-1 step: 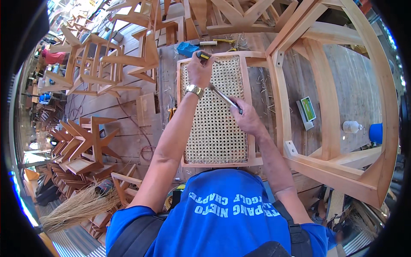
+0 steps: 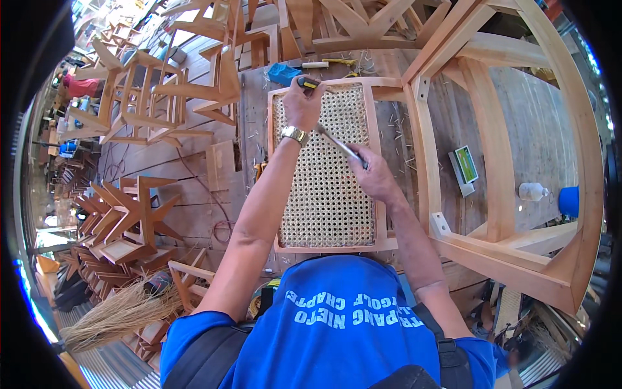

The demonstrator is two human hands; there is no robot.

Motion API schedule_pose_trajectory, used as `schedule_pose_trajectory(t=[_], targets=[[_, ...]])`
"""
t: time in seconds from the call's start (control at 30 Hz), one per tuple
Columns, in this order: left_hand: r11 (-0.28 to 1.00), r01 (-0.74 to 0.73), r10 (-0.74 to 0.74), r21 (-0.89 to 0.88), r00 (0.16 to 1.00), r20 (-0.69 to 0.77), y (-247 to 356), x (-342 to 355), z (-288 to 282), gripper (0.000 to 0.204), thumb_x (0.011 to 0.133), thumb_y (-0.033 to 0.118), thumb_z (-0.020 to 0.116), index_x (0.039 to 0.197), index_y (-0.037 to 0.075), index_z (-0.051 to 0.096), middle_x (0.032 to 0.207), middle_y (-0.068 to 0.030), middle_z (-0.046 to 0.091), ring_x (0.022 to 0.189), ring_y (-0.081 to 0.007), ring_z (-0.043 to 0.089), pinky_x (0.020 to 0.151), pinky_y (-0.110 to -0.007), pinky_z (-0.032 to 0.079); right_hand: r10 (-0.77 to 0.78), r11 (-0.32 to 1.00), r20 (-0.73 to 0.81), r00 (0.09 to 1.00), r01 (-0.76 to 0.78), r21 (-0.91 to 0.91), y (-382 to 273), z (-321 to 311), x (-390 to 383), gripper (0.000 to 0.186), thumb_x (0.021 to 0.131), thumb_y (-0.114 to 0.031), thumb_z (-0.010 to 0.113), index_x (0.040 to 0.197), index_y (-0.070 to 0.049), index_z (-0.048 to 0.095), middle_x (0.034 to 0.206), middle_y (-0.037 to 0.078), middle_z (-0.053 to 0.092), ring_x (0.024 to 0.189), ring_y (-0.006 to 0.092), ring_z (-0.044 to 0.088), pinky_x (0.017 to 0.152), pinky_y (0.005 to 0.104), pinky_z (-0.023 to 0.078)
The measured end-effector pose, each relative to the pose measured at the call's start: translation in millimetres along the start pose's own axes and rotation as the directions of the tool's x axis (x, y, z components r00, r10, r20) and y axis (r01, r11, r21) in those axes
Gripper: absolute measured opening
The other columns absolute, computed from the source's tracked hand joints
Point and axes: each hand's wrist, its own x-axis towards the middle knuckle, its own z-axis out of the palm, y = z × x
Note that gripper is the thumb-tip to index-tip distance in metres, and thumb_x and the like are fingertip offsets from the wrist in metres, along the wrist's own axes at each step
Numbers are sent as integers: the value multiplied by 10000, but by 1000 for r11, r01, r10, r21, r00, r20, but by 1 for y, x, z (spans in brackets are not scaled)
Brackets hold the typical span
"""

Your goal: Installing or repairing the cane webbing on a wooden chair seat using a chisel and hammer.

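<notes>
A wooden chair frame lies on the workbench with a woven cane panel (image 2: 327, 201) set in it. Near the panel's far end, my left hand (image 2: 302, 109), a metal-banded watch at its wrist, is closed around the black-and-yellow handle of a hand tool (image 2: 307, 83). The tool's thin tip seems to point right, toward the cane; I cannot tell if it touches. My right hand (image 2: 376, 174) grips the dark end of a hammer (image 2: 337, 144) over the panel's right half. The hammer slants up and left, its head close beside my left wrist and partly hard to make out.
The joined chair frame (image 2: 499, 149) rises on the right, around a green-and-white box (image 2: 465, 165), a white bottle (image 2: 532, 191) and a blue container (image 2: 569, 201). Blue plastic (image 2: 283, 74) lies beyond the panel. Cane scraps litter the bench (image 2: 395, 61). Chair frames (image 2: 129, 214) crowd the left.
The hammer has tilted slightly in my right hand and its shaft looks more blurred. My left hand and the hand tool stay almost in place.
</notes>
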Motion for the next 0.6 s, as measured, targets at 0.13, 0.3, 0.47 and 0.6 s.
schedule_pose_trajectory(t=[0.13, 0.3, 0.47, 0.6], targets=[[997, -2, -1, 72, 999, 36, 19, -4, -2, 311, 823, 234, 821, 1010, 61, 644, 801, -60, 715, 702, -136, 668, 670, -299, 530, 89, 996, -159, 983, -90, 4, -3, -14, 0, 359, 980, -139, 560, 1307, 8, 576, 816, 56, 617, 690, 103, 555, 627, 281, 472], [986, -10, -3, 166, 997, 76, 10, -4, 1, 310, 817, 235, 824, 1019, 79, 647, 808, -62, 717, 707, -151, 678, 670, -303, 533, 41, 999, -27, 999, -42, -18, -12, -7, -11, 353, 985, -120, 566, 1308, 21, 570, 842, 27, 601, 719, 87, 545, 632, 265, 464], [993, -40, 31, 114, 996, 78, 9, -6, -1, 306, 831, 214, 821, 1035, 69, 645, 822, -41, 710, 703, -108, 656, 672, -274, 529, 77, 997, -140, 987, -75, 16, -4, 0, 0, 346, 985, -123, 560, 1298, 25, 576, 814, 27, 594, 695, 75, 527, 609, 265, 452], [998, -49, 50, -37, 998, 28, 9, -13, -11, 276, 845, 189, 809, 1027, 63, 643, 826, -12, 706, 711, -60, 633, 662, -237, 516, 62, 998, -130, 990, -65, -25, -18, -1, -26, 350, 984, -132, 567, 1293, 32, 577, 829, 36, 605, 708, 78, 534, 615, 264, 453]])
